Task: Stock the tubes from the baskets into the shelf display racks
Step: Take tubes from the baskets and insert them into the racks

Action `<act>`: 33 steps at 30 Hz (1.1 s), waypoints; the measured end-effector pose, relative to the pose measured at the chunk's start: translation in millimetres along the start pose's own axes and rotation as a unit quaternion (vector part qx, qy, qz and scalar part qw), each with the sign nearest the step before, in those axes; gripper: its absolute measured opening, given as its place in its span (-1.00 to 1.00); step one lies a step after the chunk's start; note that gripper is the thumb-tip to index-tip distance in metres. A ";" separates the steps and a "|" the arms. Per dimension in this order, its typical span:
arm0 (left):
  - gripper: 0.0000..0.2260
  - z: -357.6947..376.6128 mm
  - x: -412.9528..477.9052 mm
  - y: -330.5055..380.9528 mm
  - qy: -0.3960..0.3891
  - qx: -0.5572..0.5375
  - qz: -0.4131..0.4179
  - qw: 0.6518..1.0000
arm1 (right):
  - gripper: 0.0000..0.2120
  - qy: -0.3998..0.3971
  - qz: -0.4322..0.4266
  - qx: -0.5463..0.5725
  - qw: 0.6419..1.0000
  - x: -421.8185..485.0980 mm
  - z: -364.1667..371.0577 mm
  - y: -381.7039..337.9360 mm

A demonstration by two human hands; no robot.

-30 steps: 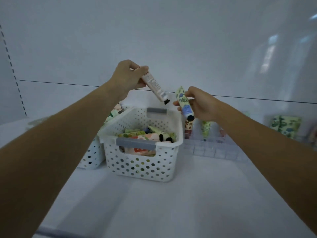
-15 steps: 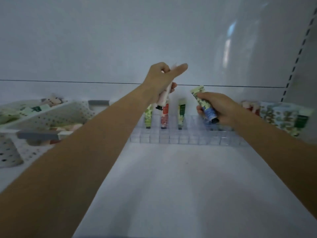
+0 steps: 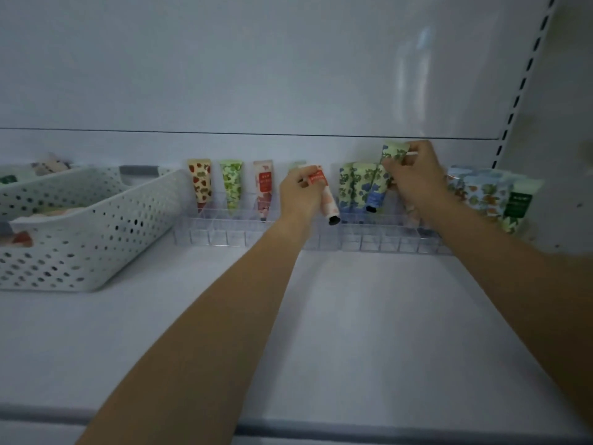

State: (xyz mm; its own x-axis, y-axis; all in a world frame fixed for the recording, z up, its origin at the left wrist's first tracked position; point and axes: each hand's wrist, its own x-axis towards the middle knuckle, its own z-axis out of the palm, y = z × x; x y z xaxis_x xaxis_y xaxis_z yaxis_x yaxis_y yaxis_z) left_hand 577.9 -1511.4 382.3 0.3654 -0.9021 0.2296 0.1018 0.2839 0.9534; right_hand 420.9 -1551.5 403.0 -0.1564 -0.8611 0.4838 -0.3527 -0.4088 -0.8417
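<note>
My left hand (image 3: 298, 194) grips a white tube with a red label (image 3: 325, 195), black cap down, just above the clear divided display rack (image 3: 224, 231) at the back of the shelf. My right hand (image 3: 414, 176) holds a green and blue floral tube (image 3: 386, 175), cap down, beside two matching tubes (image 3: 354, 187) standing in the rack. Three more tubes, strawberry (image 3: 200, 183), green (image 3: 231, 184) and red-labelled (image 3: 263, 187), stand in the rack's left part. The white perforated basket (image 3: 96, 226) sits at the left with tubes inside.
A second basket (image 3: 19, 178) lies behind the first at far left. Floral printed boxes (image 3: 487, 194) stand at the rack's right end, by the slotted shelf upright (image 3: 513, 107). The white shelf floor (image 3: 353, 316) stretches in front, with its front edge near me.
My view has swung right from the basket to the rack. Both hands have carried their tubes over to the rack and lowered them, caps down, towards its compartments.
</note>
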 end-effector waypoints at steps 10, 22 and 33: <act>-0.73 -17.4 7.1 -16.6 -0.016 0.109 0.045 0.993 | -0.57 0.002 -0.103 -0.015 0.995 -8.4 24.5 10.8; -0.74 -24.4 2.1 -15.9 0.007 0.090 0.016 0.996 | -0.60 0.008 -0.192 -0.087 0.978 -14.8 33.7 17.5; -0.73 -26.4 -0.3 -15.0 -0.025 0.106 0.035 0.993 | -0.43 -0.074 -0.274 -0.319 0.904 -28.8 32.8 27.9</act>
State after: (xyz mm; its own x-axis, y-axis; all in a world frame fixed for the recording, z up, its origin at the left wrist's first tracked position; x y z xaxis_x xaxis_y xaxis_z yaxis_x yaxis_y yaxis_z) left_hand 600.7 -1506.8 362.8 0.3184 -0.8989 0.3011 -0.1214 0.2763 0.9534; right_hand 445.8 -1548.0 357.6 0.3123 -0.6326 0.7088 -0.8077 -0.5696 -0.1525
